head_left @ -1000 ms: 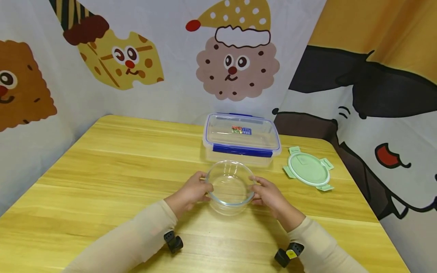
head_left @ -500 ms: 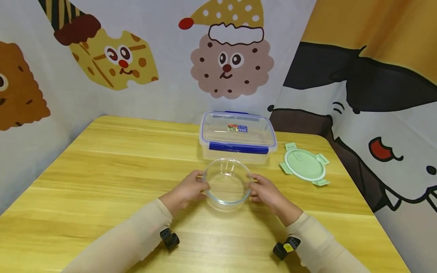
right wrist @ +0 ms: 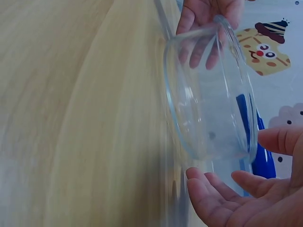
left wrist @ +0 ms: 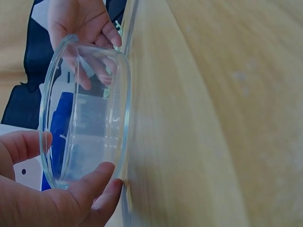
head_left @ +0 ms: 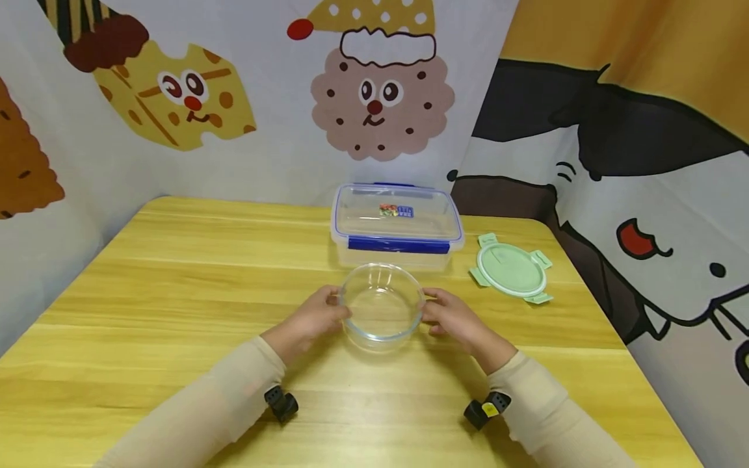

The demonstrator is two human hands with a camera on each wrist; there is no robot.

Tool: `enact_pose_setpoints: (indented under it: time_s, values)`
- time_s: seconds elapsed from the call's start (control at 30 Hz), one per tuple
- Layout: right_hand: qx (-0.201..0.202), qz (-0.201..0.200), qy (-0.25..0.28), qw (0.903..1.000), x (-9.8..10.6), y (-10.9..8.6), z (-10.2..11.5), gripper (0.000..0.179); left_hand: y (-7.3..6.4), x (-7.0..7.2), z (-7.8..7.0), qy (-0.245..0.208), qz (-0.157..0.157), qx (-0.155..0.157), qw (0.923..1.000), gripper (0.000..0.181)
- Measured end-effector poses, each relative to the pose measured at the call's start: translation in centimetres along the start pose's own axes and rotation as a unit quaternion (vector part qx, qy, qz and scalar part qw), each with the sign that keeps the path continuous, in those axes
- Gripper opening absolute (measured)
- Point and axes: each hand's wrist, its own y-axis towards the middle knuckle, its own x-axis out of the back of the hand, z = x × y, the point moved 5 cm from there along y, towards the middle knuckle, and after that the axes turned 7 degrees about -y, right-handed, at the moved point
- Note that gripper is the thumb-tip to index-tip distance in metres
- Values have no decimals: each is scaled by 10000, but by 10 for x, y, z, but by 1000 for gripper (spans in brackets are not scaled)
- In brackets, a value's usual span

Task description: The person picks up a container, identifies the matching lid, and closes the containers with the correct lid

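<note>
One round, clear glass bowl (head_left: 381, 309) appears to sit on the yellow wooden table (head_left: 175, 279), the left hand (head_left: 310, 322) pinching its side, the right hand (head_left: 455, 318) with fingers loosely spread; lopsided pushing could knock it into the clear, blue-clipped plastic box (head_left: 398, 224).

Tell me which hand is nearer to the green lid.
Right. The right hand is left of the green lid and closer to the person; the left hand is farther left, across the glass bowl.

right hand (head_left: 456, 320) loosened at the glass bowl (head_left: 381, 307); thumb drawn back, outward
</note>
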Motion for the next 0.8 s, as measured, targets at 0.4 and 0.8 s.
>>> enact_pose_setpoints:
  time_s: [0.4,0.8]
  values:
    - [210,-345,-682,9969,30,-6,-1,56,0,5,-3,257,66,12,9996,56]
    - [244,-1291,-469,9902,80,-20,-2,58,1,3,-1,303,173,-10,9994,58]
